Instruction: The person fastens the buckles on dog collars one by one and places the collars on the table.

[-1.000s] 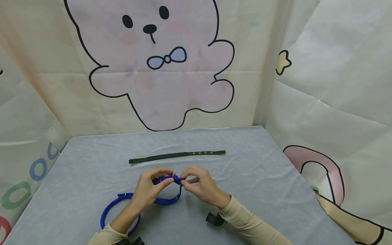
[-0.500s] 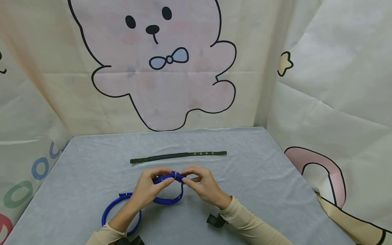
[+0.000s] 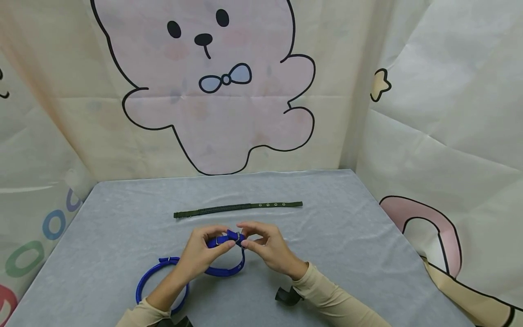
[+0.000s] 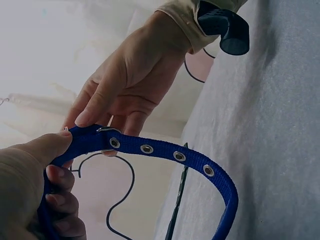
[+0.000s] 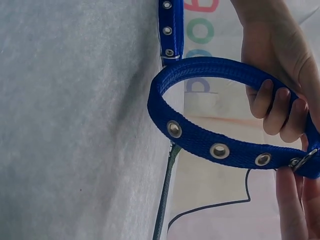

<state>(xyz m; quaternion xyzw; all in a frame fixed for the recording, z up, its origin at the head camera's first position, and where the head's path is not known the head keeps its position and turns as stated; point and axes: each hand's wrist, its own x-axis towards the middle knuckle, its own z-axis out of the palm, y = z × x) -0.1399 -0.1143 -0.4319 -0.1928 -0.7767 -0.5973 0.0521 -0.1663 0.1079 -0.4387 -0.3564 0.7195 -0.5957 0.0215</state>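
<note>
A blue dog collar [image 3: 224, 271] with metal eyelets is bent into a loop between both hands, raised over the table. My left hand [image 3: 197, 254] grips its band, the thumb lying along the outside near the buckle. With thumb and fingers, my right hand [image 3: 269, 251] pinches the collar at the buckle end. In the left wrist view the eyeleted strap [image 4: 195, 161] passes at a metal buckle frame [image 4: 109, 130], where the right fingertips meet it. From the right wrist, a fingertip presses close under the last eyelet beside the buckle [image 5: 306, 159].
A second blue collar [image 3: 140, 289], closed in a ring, lies on the grey cloth-covered table [image 3: 347, 236] by the left forearm. A green collar [image 3: 224, 208] with eyelets lies stretched out behind the hands. A black wrist camera [image 3: 288, 296] sits at the right cuff.
The buckle end of the held collar has tilted slightly downward to the right. My left thumb has slid closer to the buckle, and the right fingers have shifted a little on it.
</note>
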